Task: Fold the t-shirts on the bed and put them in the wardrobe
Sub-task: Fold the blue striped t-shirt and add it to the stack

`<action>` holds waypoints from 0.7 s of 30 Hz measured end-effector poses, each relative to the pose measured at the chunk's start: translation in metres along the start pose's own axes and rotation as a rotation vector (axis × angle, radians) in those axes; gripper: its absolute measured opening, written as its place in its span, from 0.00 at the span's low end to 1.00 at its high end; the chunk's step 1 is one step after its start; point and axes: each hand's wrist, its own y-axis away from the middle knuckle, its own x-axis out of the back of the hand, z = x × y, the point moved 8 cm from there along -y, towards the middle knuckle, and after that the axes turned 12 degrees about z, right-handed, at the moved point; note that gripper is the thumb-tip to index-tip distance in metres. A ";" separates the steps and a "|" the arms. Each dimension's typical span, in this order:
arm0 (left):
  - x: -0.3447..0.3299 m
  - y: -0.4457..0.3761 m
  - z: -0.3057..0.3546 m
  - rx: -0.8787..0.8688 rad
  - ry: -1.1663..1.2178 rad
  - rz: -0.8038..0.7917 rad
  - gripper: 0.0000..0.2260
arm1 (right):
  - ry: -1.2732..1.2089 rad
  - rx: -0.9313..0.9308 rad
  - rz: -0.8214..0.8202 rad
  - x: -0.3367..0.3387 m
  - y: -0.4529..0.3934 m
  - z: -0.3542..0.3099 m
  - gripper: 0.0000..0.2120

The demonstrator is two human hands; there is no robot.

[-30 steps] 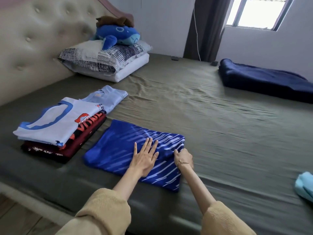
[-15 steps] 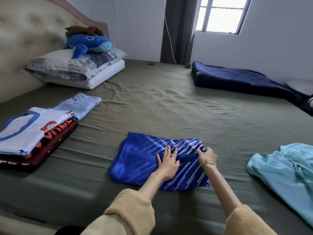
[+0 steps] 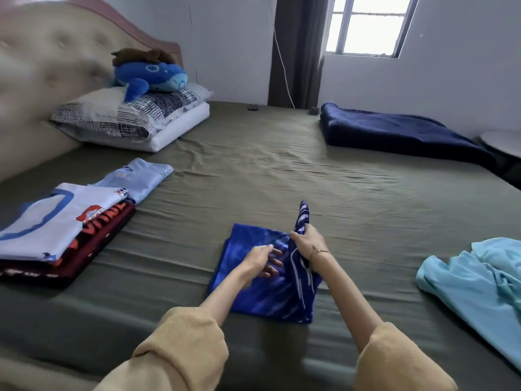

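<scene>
Blue shirt (image 3: 253, 294) on bed (image 3: 282, 179), near edge, between folded stack (image 3: 64, 227) and loose cyan shirt (image 3: 479, 280). Right hand (image 3: 306, 241) pinches right flap, fingers curled on it, lifted upright. Left hand (image 3: 260, 259) presses the panel, fingers spread, fairly straight.

Risk: slick fabric may slide under the left hand as the flap swings over, skewing the fold.

Long axis runs away from the person; raised tip points up.
</scene>
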 end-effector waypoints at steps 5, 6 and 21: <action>0.061 -0.012 -0.018 0.113 0.191 0.027 0.20 | 0.051 -0.032 -0.128 -0.071 0.023 -0.036 0.20; 0.066 -0.014 -0.023 0.134 0.195 0.023 0.20 | 0.047 -0.049 -0.165 -0.081 0.027 -0.036 0.20; 0.118 -0.036 -0.033 -0.040 -0.425 0.502 0.16 | 0.151 -0.241 0.177 -0.041 0.012 0.019 0.21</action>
